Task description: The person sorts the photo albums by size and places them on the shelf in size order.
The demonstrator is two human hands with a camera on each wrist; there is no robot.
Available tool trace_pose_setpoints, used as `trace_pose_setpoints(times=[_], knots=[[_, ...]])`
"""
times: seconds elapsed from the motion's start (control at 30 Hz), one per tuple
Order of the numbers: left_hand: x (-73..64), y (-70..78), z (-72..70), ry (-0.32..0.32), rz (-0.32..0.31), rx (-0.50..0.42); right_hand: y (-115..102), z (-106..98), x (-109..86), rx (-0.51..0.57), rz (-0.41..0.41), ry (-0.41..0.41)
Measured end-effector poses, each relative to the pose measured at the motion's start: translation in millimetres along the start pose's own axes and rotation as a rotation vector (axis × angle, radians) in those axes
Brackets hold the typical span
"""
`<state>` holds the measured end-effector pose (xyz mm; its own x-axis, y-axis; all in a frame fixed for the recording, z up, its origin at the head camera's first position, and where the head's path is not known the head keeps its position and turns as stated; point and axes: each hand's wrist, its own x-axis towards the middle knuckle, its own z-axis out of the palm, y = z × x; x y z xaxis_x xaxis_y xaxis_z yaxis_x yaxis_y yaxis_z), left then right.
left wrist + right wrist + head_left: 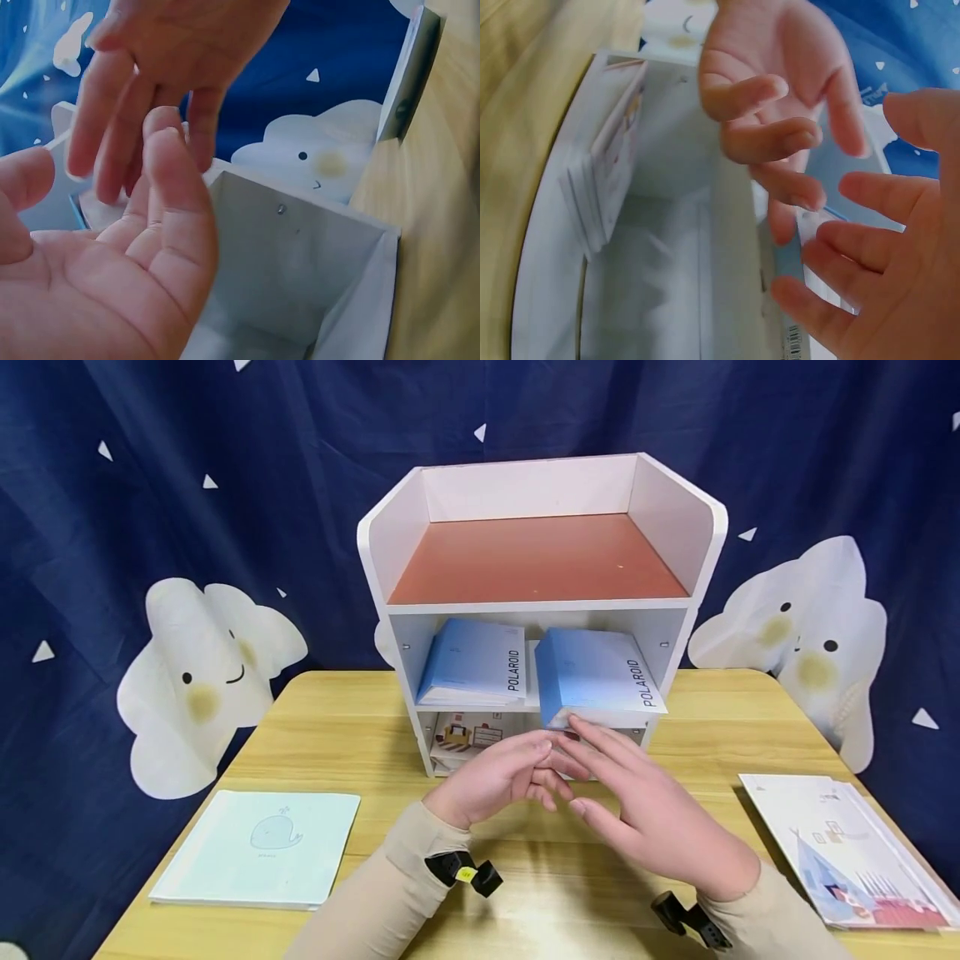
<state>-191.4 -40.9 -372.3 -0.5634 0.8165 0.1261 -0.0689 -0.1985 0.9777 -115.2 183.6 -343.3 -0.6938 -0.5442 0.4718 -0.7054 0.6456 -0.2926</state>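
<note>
Both hands hover close together in front of a small white shelf (531, 607), holding nothing. My left hand (498, 777) has its palm turned up and fingers loosely bent. My right hand (652, 814) has its fingers stretched toward the left hand; whether their fingertips touch, I cannot tell. On the middle level lie two blue-and-white POLAROID books, one at the left (476, 656) and another at the right (592, 668). The right-hand book juts past the shelf's front edge, just beyond my right fingertips. A picture book (459, 735) lies in the bottom compartment, partly hidden behind my hands.
A pale green whale book (258, 847) lies on the wooden table (330, 727) at the left. At the right lies a picture book with a tent drawing (840, 852). The shelf's top level has a reddish-brown board (536, 556). A dark blue curtain (315, 460) hangs behind.
</note>
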Motion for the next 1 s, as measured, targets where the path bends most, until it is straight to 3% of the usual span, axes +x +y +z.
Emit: trace_pose_setpoints(times=[0.1,0.2,0.4,0.47,0.53,0.63,0.73,1.0], knots=[[-2.0,5.0,0.3,0.034,-0.026,0.117,4,4,0.4,-0.012,0.011,-0.013],[-6.3,13.2,2.4,0.117,-0.04,0.338,5,3,-0.3,-0.008,0.017,-0.021],[-21.2,37.3,22.4,0.275,-0.001,1.175,7,-12,-4.0,-0.051,0.03,0.013],[-25.2,42.9,31.3,0.286,0.02,1.387,7,-18,-5.9,-0.086,0.038,0.023],[-27.7,45.3,38.6,0.274,0.032,1.53,8,-21,-7.2,-0.114,0.047,0.025],[-29.3,44.3,44.9,0.241,0.022,1.654,9,-23,-8.2,-0.147,0.063,0.018],[-28.6,40.4,45.9,0.226,-0.002,1.711,12,-19,-7.3,-0.183,0.06,0.018],[-23.5,29.1,36.4,0.252,-0.015,1.692,19,-5,-3.1,-0.214,0.025,0.062]])
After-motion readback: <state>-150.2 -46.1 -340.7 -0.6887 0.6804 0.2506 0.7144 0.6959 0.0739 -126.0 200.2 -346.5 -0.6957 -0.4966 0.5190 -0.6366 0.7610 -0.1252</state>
